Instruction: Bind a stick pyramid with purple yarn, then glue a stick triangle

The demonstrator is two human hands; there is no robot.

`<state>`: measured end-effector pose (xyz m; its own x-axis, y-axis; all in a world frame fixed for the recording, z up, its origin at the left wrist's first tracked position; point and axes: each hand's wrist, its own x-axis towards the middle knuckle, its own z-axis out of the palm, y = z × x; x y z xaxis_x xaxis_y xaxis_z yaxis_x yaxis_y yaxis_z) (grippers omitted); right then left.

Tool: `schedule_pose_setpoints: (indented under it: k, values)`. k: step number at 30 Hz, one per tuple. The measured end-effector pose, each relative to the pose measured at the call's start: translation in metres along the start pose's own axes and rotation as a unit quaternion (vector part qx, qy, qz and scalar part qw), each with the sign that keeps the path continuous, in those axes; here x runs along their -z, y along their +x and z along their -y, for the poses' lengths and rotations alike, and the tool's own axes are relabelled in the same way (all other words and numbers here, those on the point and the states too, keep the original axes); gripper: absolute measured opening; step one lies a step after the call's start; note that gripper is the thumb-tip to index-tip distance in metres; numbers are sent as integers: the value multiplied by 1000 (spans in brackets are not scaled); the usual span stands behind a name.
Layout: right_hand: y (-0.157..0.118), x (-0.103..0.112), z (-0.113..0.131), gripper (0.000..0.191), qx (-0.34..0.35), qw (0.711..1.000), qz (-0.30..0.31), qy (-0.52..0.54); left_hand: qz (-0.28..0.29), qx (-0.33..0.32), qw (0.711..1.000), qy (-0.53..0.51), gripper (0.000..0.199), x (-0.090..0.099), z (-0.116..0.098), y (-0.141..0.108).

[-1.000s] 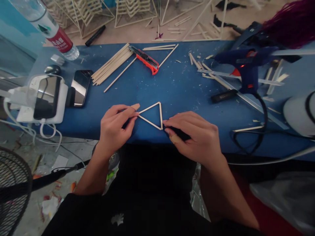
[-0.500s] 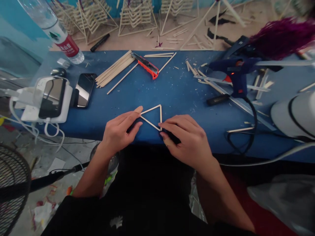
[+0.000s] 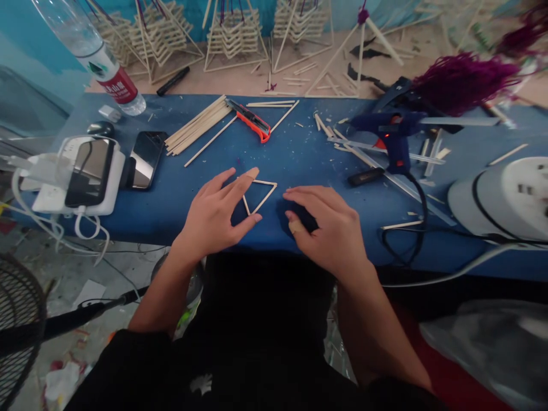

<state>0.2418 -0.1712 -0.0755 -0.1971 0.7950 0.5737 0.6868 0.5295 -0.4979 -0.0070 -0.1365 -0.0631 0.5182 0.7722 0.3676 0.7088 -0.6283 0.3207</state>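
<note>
A small triangle of thin wooden sticks (image 3: 262, 198) lies on the blue table top, one corner pointing right. My left hand (image 3: 218, 214) spans its left side, with the thumb at the lower corner and the fingers over the upper left, partly hiding it. To the right, my right hand (image 3: 327, 225) hovers apart from the triangle, holding nothing, its thumb and fingers parted. Beyond my hands lie a bundle of wooden sticks (image 3: 197, 127) and an orange box cutter (image 3: 252, 121). A blue glue gun (image 3: 396, 134) with a small lit light rests at the right.
Left are a phone (image 3: 148, 157), a white power strip (image 3: 109, 191) with cables and a water bottle (image 3: 113, 80). Several stick frames (image 3: 233, 34) stand at the back near purple yarn (image 3: 464, 80). A white cylinder (image 3: 500, 200) and black cable (image 3: 423, 211) occupy the right.
The triangle has turned, its pointed corner swinging away from the left. My right hand has let go of it and drawn slightly right; my left hand has spread across it.
</note>
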Motion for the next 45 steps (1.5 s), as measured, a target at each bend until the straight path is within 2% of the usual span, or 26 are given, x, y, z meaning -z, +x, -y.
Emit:
schedule_pose_setpoints:
  k: [6,12,18,22,25,28,29,31,34,36,39,42,45]
  values:
    - [11,-7,-12,29,-10,999,11,-29,-2,8,1000,-5,61,-7,-6,9]
    - [9,-6,-12,34,-8,999,32,-39,-46,6,999,-13,68,-6,-6,5]
    - [6,-8,-11,36,-9,998,37,-51,-28,25,999,12,63,-13,-7,5]
    - [5,-10,-11,38,-9,997,37,-60,-52,17,998,-12,63,-10,-4,3]
    - [5,-11,-12,39,-14,997,39,-60,-103,54,993,-8,55,8,18,2]
    - [5,-12,-13,40,-20,997,40,-55,-194,152,967,69,51,35,64,6]
    - [5,-12,-13,40,-20,998,41,-54,-202,187,956,98,52,43,81,9]
    - [6,-13,-13,40,-18,998,40,-55,-189,236,943,142,54,56,113,16]
    - [6,-15,-14,39,-14,997,36,-61,-105,284,935,183,63,63,144,25]
    - [6,-15,-14,39,-15,997,35,-63,-67,291,933,203,66,62,153,30]
    - [5,-16,-14,39,-15,997,36,-59,-48,307,928,207,65,58,158,33]
    - [5,-17,-15,39,-11,998,34,-59,-42,328,923,196,73,56,160,35]
    - [4,-17,-15,39,-7,997,31,-66,-64,327,924,187,90,56,163,36]
